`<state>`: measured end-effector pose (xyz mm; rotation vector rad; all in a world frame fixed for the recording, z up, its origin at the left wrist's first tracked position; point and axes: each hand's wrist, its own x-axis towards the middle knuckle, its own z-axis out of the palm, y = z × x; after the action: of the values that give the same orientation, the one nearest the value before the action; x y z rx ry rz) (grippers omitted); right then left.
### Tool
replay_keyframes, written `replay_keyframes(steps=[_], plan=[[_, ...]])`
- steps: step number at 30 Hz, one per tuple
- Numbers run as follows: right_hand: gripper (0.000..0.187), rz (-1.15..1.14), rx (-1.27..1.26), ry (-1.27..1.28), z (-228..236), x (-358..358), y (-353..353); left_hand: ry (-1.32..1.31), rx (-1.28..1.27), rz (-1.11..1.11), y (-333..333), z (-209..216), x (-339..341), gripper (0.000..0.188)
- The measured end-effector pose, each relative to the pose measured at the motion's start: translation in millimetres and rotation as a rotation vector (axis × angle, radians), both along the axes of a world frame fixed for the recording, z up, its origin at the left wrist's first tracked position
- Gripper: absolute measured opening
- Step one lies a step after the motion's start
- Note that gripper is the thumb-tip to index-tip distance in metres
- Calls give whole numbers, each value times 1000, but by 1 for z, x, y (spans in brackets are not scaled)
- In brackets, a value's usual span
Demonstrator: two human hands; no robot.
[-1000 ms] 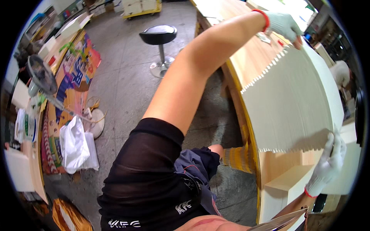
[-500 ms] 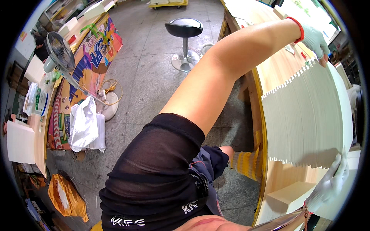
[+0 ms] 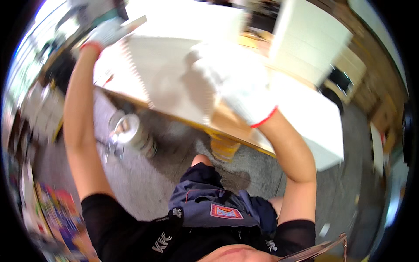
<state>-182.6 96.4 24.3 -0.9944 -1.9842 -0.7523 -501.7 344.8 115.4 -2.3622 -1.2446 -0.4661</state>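
Observation:
In front of me on the workbench (image 3: 170, 114) lies a thick stack of pale sheets (image 3: 163, 65), its side edges notched in small steps. At the stack's far left corner is my left hand (image 3: 107, 32), in a white glove with a red cuff. Its bare fingertips point right, beside a narrow pale edge; blur hides how they are bent. My right hand (image 3: 240, 81), gloved alike, reaches over the stack's right side and casts a shadow on it. Motion and glare smear its fingers, so its grip cannot be made out.
A large white block-like stack (image 3: 316, 131) stands at the bench's right end. Upright white panels (image 3: 305, 41) are behind it. Below the bench, a white bucket (image 3: 135, 133) sits on the floor. A bright printed panel (image 3: 59, 209) is at the lower left.
My view has swung round to the right, so the bench and sheet stack now lie ahead instead of at the right. Both forearms now show, and the picture is blurred.

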Motion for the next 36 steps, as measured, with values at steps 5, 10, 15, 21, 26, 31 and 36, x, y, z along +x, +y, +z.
replay_keyframes(steps=[5, 10, 15, 21, 26, 31, 36], plan=[[29, -190, -2, 98, -18, 65, -101, -249, 722, -377, -98, 27, 79, 37], [37, -791, -60, 113, -94, 205, -193, -229, 258, -1096, -212, -37, 229, 31], [55, -1393, -483, 602, -116, 282, -276, -84, 17, -1308, -259, -119, 374, 30], [41, -1198, -357, 266, -111, 298, -288, 15, -636, -1153, -296, -161, 502, 31], [47, -1083, -537, 543, -87, 299, -275, -4, -698, -1229, -309, -169, 529, 37], [59, -917, -463, 1155, -108, 300, -264, -113, -849, -1263, -305, -178, 523, 33], [57, -907, -289, 1186, -122, 291, -261, -177, -1135, -1161, -315, -172, 516, 31]])
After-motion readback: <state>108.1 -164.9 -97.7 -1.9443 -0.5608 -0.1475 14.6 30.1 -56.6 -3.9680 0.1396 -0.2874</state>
